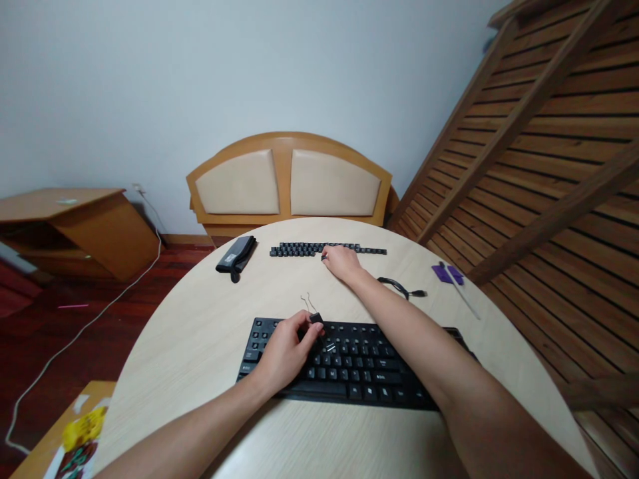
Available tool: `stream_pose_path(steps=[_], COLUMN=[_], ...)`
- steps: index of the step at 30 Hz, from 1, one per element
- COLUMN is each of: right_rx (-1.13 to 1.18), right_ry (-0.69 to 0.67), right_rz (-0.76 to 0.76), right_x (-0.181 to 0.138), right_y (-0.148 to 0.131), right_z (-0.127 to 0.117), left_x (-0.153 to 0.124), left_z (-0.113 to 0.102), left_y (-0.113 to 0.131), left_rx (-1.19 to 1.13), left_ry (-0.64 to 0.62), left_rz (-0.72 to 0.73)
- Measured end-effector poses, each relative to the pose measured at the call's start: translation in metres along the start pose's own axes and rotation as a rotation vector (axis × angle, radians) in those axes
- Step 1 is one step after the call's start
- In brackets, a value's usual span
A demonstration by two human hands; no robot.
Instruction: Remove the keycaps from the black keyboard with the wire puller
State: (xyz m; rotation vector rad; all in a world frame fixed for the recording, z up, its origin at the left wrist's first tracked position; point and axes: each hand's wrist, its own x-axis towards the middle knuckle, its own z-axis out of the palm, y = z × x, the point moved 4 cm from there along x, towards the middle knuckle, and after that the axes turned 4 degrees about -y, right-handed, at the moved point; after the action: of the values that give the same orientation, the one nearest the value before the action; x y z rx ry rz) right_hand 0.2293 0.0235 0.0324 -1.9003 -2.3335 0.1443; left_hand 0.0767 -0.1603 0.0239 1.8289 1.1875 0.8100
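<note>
A black keyboard (379, 372) lies on the round pale wooden table (200, 332) close to me. My left hand (284, 352) rests on its left part, fingers closed on a small black binder clip (315, 318) with wire handles sticking up. Far across the table my right hand (342, 261) reaches to rows of loose black keycaps (299, 249), its fingers curled onto a keycap at the rows' middle; whether it grips one is hidden.
A folded dark pouch (236, 256) lies at the table's far left. The keyboard's black USB cable (399, 288) coils right of my forearm. A purple-headed tool (452, 276) lies at the right. A chair back (287, 179) stands behind; slatted wood leans right.
</note>
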Motion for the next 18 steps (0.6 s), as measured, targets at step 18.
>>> stream_pose_path(steps=[18], right_rx=[0.055], right_ry=[0.153], right_rz=[0.009], right_x=[0.017], right_y=[-0.005], right_z=[0.026], left_x=[0.0], left_z=[0.0], left_y=[0.0], left_rx=[0.035], left_ry=[0.011], left_rz=[-0.019])
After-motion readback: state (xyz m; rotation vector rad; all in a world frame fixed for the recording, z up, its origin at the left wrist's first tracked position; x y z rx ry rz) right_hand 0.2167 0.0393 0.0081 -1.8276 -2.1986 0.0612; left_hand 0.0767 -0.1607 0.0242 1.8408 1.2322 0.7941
